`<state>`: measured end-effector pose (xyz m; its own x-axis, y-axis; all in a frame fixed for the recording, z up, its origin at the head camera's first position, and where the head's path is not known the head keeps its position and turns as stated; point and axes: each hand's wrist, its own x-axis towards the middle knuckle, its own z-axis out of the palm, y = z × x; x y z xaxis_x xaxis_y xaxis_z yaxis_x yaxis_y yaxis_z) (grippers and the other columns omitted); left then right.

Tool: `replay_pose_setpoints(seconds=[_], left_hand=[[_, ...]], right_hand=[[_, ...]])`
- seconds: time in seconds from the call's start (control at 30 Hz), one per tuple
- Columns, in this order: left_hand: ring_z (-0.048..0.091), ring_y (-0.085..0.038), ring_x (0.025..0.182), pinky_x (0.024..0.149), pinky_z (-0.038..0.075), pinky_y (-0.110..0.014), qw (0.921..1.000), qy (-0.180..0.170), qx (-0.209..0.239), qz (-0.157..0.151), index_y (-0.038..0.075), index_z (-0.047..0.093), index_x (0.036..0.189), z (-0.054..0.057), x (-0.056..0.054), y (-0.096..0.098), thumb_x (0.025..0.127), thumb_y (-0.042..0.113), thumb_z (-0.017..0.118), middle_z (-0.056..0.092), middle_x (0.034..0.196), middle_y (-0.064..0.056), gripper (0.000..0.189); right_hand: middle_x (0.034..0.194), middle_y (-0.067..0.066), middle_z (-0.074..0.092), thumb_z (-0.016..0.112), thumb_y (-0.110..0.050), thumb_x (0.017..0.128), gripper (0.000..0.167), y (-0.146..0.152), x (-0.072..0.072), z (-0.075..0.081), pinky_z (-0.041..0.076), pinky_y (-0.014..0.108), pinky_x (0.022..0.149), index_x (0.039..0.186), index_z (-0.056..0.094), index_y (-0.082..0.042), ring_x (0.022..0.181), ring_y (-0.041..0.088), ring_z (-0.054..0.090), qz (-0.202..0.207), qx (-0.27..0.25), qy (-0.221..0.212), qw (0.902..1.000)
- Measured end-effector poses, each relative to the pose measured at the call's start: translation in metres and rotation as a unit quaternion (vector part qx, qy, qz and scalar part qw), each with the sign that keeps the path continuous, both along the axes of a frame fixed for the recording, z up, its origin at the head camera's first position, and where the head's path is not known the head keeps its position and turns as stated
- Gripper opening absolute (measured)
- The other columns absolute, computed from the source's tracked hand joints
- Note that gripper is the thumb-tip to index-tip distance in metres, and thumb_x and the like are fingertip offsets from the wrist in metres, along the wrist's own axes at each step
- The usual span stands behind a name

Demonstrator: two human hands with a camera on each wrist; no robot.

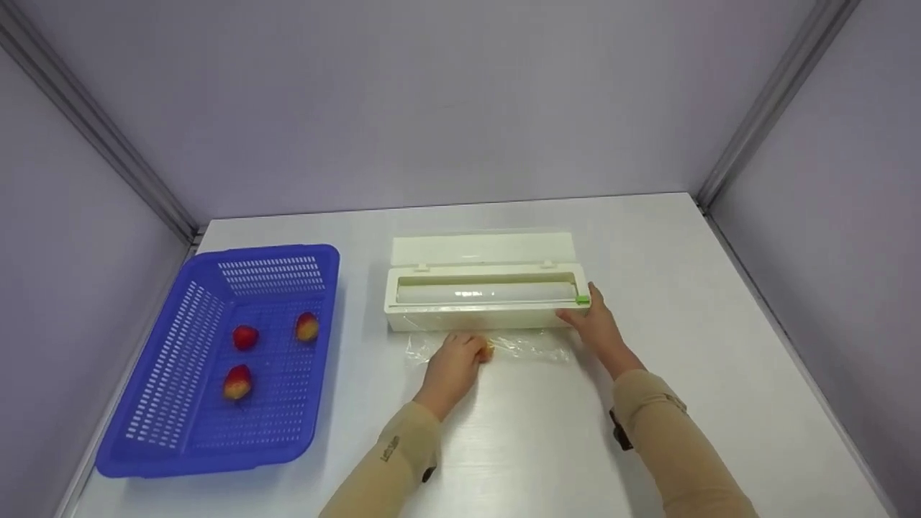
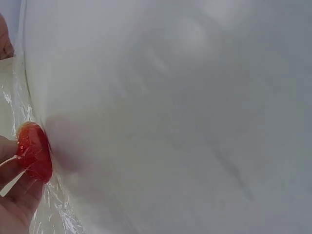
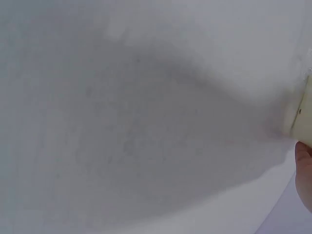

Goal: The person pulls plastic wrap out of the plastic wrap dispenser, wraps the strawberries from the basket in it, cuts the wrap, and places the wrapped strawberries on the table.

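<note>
A white cling film dispenser [image 1: 489, 316] sits on the table with its lid [image 1: 482, 250] tipped back and a film roll [image 1: 489, 293] inside. Clear cling film [image 1: 529, 347] hangs from its front edge onto the table. Just before the dispenser, my left hand [image 1: 452, 368] holds a small red-and-yellow fruit [image 1: 487, 351] against the film. In the left wrist view, fingertips pinch this fruit [image 2: 35, 151], with wrinkled film around it. My right hand [image 1: 599, 327] grips the dispenser's right end, thumb on the front and fingers at the side, near the green slide cutter [image 1: 583, 299].
On the left stands a blue plastic basket [image 1: 327, 374] with slotted walls. Inside it lie a red fruit [image 1: 245, 337] and two red-and-yellow fruits, one [image 1: 307, 327] near the right wall and another [image 1: 237, 382] nearer me. Pale panels [image 1: 446, 108] enclose the white table.
</note>
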<state>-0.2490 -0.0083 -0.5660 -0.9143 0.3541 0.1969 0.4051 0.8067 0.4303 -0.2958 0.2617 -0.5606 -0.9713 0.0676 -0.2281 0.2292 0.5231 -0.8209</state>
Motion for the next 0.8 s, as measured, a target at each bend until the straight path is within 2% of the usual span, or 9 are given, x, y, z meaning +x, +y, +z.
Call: replay_pose_setpoints(seconds=[0.13,0.2,0.27,0.4,0.47,0.53,0.63,0.7,0.8], left_hand=[[0.058,-0.018,0.092,0.078,0.051,-0.033,0.9997,-0.020,-0.009,-0.008,0.015,0.064,0.087,0.009,-0.002,0.005,0.091,0.015,0.055,0.062,0.094,0.001,0.010],[0.060,-0.018,0.089,0.077,0.051,-0.034,0.9996,-0.019,-0.019,-0.008,0.013,0.065,0.086,0.014,-0.005,0.007,0.090,0.014,0.056,0.063,0.094,0.001,0.010],[0.061,-0.019,0.086,0.074,0.052,-0.034,0.9997,-0.005,-0.025,-0.005,0.012,0.066,0.085,0.019,-0.006,0.011,0.089,0.015,0.057,0.062,0.092,0.000,0.010],[0.060,-0.017,0.083,0.071,0.053,-0.028,0.9966,0.078,-0.018,-0.020,0.009,0.068,0.084,0.027,-0.007,0.024,0.086,0.011,0.059,0.062,0.089,-0.001,0.009],[0.060,-0.016,0.084,0.075,0.053,-0.027,0.9918,0.121,-0.007,-0.040,0.008,0.068,0.087,0.031,-0.011,0.034,0.086,0.010,0.059,0.063,0.089,-0.001,0.009],[0.061,-0.016,0.085,0.076,0.053,-0.026,0.9871,0.147,-0.002,-0.063,0.009,0.069,0.089,0.036,-0.018,0.047,0.087,0.010,0.057,0.064,0.089,0.000,0.012],[0.061,-0.015,0.087,0.076,0.053,-0.026,0.9873,0.131,-0.006,-0.090,0.011,0.068,0.094,0.044,-0.031,0.069,0.089,0.012,0.055,0.064,0.093,0.001,0.014],[0.060,-0.015,0.091,0.077,0.053,-0.026,0.9904,0.097,-0.006,-0.099,0.011,0.068,0.098,0.049,-0.040,0.085,0.091,0.013,0.054,0.064,0.096,0.001,0.016],[0.060,-0.015,0.097,0.083,0.051,-0.026,0.9938,0.035,0.005,-0.105,0.011,0.067,0.103,0.054,-0.052,0.108,0.092,0.014,0.053,0.064,0.103,0.000,0.018]], right_hand=[[0.143,0.018,0.039,0.060,-0.057,0.078,0.090,0.006,0.002,0.002,0.028,0.046,0.111,0.141,0.027,-0.001,0.133,0.032,0.035,-0.007,0.023,0.007,0.9997],[0.136,0.019,0.046,0.059,-0.059,0.077,0.087,0.008,0.002,0.004,0.034,0.045,0.107,0.135,0.034,0.001,0.127,0.031,0.043,-0.008,0.030,0.006,0.9995],[0.133,0.019,0.047,0.056,-0.060,0.077,0.085,0.010,0.002,0.005,0.036,0.045,0.106,0.132,0.036,0.002,0.124,0.031,0.045,-0.001,0.034,0.007,0.9994],[0.132,0.019,0.047,0.052,-0.062,0.078,0.084,0.013,0.004,0.002,0.035,0.045,0.107,0.130,0.034,0.001,0.127,0.032,0.043,0.012,0.035,0.003,0.9993],[0.132,0.018,0.047,0.051,-0.061,0.078,0.081,0.013,0.004,-0.001,0.035,0.045,0.107,0.129,0.033,-0.001,0.127,0.032,0.042,0.008,0.032,0.001,0.9995],[0.127,0.017,0.050,0.053,-0.059,0.077,0.078,0.011,0.004,-0.004,0.038,0.044,0.104,0.126,0.037,-0.001,0.121,0.029,0.047,-0.001,0.030,0.006,0.9995],[0.121,0.016,0.054,0.054,-0.059,0.076,0.076,0.008,0.002,-0.009,0.042,0.041,0.098,0.123,0.041,-0.001,0.111,0.025,0.051,-0.008,0.029,0.020,0.9994],[0.118,0.016,0.055,0.054,-0.058,0.076,0.074,0.006,0.000,-0.012,0.044,0.040,0.094,0.121,0.043,0.000,0.106,0.024,0.052,-0.009,0.029,0.029,0.9991],[0.116,0.014,0.057,0.055,-0.052,0.082,0.064,0.004,-0.001,-0.014,0.044,0.039,0.095,0.120,0.045,-0.001,0.105,0.022,0.052,-0.013,0.032,0.036,0.9988]])
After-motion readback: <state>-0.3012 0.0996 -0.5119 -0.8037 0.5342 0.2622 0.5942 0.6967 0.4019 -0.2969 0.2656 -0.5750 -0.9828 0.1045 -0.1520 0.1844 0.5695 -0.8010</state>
